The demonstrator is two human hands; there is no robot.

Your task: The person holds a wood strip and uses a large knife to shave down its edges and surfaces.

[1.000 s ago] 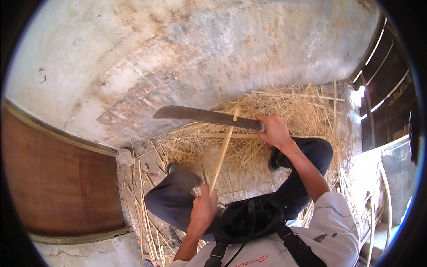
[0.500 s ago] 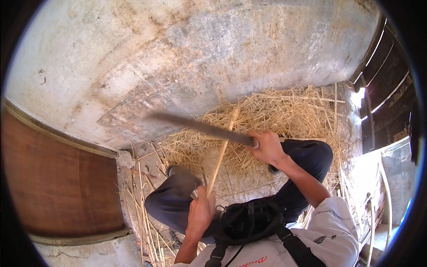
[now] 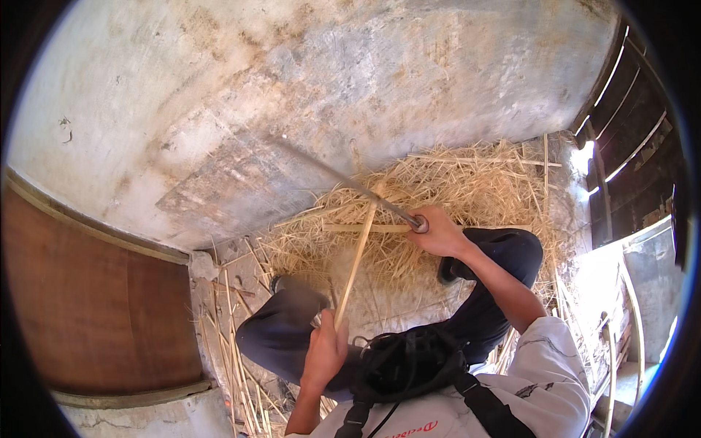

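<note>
My right hand [image 3: 440, 232] is wrapped round the handle of a machete [image 3: 337, 174], whose long dark blade points up and to the left, its far end blurred. The blade crosses the upper part of a pale bamboo strip [image 3: 356, 263]; whether its edge touches the strip I cannot tell. Closed on the strip's lower end is my left hand [image 3: 326, 352], close to my left knee. The strip stands slanted between my knees, its top over a heap of straw-coloured shavings [image 3: 475, 182].
A stained plaster wall [image 3: 307, 87] rises behind the heap. To the left is a brown wooden panel [image 3: 102, 292], with several long thin strips [image 3: 237, 354] on the floor beside it. Dark slatted boards [image 3: 635, 153] line the right. Another pale strip [image 3: 358, 228] lies across the shavings.
The machete has turned in my right hand: its tip is higher and its blade now shows narrow, almost edge-on. My left hand has barely moved and keeps hold of the bamboo strip.
</note>
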